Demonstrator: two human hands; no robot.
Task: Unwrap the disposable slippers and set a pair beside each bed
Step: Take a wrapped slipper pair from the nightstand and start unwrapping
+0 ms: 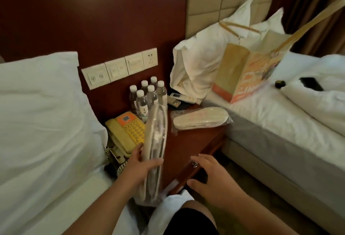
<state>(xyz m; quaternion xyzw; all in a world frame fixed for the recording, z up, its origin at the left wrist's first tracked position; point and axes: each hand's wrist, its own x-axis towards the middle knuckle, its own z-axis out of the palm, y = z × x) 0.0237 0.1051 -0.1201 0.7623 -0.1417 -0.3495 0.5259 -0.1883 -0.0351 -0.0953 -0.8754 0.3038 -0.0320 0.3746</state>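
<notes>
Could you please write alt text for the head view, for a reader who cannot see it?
A left hand holds a wrapped slipper pack upright over a nightstand between two beds; the right hand hovers open nearby. A second pack, water bottles and a yellow phone sit on the nightstand.

Both forearms are bare, no sleeves, watch or rings showing; black shorts [190, 221] cover the thigh at bottom centre.

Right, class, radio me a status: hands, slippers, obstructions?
Left hand holding wrapped slippers upright. Right hand empty, open. Second wrapped pair on nightstand. Nothing blocking.
</notes>
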